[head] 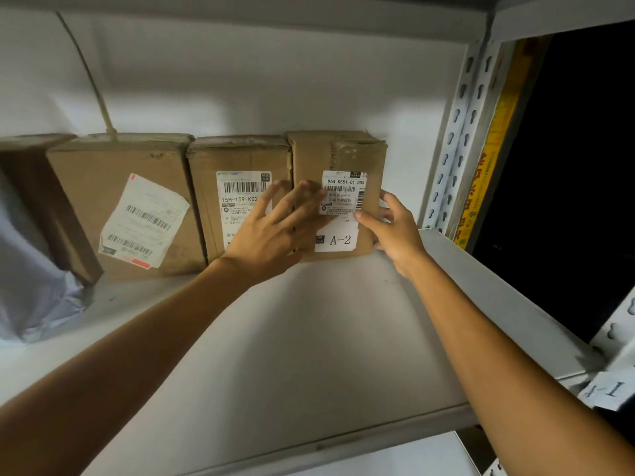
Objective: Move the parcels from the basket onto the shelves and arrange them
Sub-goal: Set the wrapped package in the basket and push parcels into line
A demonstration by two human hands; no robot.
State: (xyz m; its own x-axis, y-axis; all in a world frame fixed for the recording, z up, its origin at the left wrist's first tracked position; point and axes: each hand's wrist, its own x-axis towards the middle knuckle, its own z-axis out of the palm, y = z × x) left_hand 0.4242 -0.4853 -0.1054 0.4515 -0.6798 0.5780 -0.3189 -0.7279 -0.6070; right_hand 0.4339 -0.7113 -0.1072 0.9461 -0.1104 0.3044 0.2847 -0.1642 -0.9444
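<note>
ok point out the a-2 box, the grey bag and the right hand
A-2 box (pixel 311 156): head view, bare cardboard beside its label
grey bag (pixel 31 286): head view, its crumpled middle
right hand (pixel 400 231): head view, back of the hand

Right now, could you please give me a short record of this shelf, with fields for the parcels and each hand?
shelf: white metal shelf, three cardboard parcels upright in a row against the back wall
right parcel: A-2 parcel, label facing out
left hand: flat, fingers spread across the A-2 parcel and the middle parcel
right hand: holds the A-2 parcel's right edge
far left: grey bag beside the left parcel
</note>
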